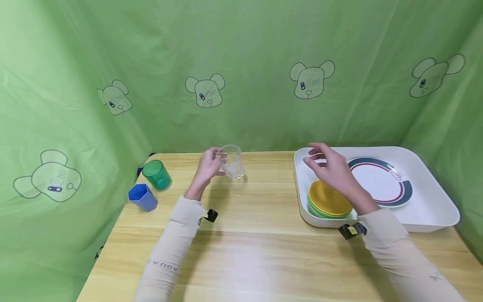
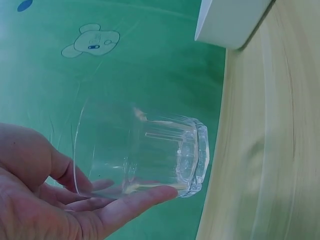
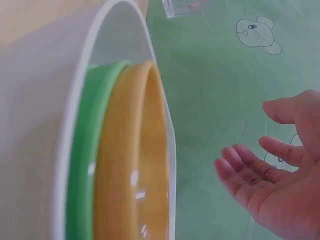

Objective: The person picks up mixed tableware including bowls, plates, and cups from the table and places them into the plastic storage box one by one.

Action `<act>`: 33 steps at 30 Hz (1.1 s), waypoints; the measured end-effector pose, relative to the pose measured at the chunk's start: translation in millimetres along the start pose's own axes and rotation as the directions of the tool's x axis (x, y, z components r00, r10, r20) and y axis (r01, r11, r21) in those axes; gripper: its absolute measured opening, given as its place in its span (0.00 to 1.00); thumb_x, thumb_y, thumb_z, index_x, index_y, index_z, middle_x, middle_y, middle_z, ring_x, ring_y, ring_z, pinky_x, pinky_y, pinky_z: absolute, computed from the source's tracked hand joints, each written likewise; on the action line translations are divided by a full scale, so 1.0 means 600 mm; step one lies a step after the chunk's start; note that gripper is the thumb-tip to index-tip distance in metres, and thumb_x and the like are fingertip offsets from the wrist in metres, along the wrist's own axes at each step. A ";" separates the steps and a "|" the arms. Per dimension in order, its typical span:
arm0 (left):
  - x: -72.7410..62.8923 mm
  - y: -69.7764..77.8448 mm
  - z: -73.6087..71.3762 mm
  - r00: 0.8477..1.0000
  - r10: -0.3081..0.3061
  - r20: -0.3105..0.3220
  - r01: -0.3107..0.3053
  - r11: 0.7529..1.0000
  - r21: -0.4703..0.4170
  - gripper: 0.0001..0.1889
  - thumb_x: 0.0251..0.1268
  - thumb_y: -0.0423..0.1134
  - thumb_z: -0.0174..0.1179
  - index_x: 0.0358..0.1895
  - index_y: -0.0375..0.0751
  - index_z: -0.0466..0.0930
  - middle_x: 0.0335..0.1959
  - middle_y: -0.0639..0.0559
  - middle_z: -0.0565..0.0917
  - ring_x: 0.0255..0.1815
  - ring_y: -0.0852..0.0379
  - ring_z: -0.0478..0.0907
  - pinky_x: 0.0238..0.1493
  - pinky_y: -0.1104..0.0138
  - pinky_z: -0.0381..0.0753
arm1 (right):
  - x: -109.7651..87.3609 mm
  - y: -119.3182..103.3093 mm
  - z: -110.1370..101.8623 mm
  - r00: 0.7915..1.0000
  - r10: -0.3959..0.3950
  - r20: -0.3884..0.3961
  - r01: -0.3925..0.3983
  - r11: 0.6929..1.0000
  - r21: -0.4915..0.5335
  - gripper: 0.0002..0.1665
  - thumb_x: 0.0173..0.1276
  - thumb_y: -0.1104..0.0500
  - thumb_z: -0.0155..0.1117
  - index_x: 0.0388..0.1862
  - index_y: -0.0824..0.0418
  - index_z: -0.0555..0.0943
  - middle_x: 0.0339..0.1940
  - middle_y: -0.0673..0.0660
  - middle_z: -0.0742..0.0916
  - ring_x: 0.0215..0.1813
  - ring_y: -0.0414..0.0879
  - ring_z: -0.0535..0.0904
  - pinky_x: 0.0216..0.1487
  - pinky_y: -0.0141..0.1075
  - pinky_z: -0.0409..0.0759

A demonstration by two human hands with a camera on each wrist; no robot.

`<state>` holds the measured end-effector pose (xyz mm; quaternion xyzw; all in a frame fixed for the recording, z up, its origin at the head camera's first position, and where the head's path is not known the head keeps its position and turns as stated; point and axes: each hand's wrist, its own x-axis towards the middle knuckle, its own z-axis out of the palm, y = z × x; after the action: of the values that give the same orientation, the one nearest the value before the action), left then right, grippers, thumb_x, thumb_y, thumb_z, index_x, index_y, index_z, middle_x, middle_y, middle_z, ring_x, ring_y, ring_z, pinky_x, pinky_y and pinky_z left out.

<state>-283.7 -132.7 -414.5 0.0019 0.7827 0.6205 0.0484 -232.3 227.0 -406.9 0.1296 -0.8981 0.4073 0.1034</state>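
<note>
My left hand (image 1: pixel 206 167) grips a clear drinking glass (image 1: pixel 235 164) by its left side, near the far edge of the table. In the left wrist view the fingers lie along the wall of the glass (image 2: pixel 155 155), whose thick faceted base is close to the tabletop. Whether the base touches the wood I cannot tell. My right hand (image 1: pixel 333 170) hovers over the left part of a white tray (image 1: pixel 430 209), holding nothing, its fingers loosely bent and apart. Just below it is an orange bowl (image 1: pixel 329 199) stacked on green ones (image 3: pixel 82 165).
A white plate (image 1: pixel 377 182) with a teal and red rim lies in the tray. At the table's left edge stand a green cup (image 1: pixel 158 176) and a blue hexagonal cup (image 1: pixel 143 198). Green curtain (image 1: pixel 256 50) hangs behind and at both sides of the wooden table (image 1: pixel 249 256).
</note>
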 end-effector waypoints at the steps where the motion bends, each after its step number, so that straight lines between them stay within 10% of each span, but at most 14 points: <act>1: 0.000 0.001 0.004 1.000 0.001 0.006 -0.001 1.000 0.001 0.20 0.78 0.28 0.41 0.67 0.25 0.68 0.62 0.29 0.78 0.62 0.33 0.77 0.47 0.46 0.87 | 0.001 -0.002 0.000 1.000 -0.006 0.001 0.006 1.000 0.009 0.31 0.78 0.52 0.62 0.72 0.66 0.70 0.56 0.68 0.83 0.57 0.61 0.81 0.59 0.58 0.81; 33: -0.004 0.054 0.137 0.985 0.115 0.125 -0.133 0.980 0.150 0.21 0.77 0.28 0.46 0.68 0.25 0.69 0.54 0.31 0.81 0.43 0.37 0.82 0.41 0.49 0.89 | 0.036 -0.022 0.042 1.000 0.002 0.012 -0.003 0.995 0.102 0.34 0.77 0.51 0.63 0.74 0.66 0.67 0.60 0.68 0.81 0.60 0.62 0.80 0.62 0.55 0.80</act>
<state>-276.9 -45.7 -401.4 0.0905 0.8235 0.5574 0.0547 -250.2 196.2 -407.5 0.1361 -0.8770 0.4519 0.0907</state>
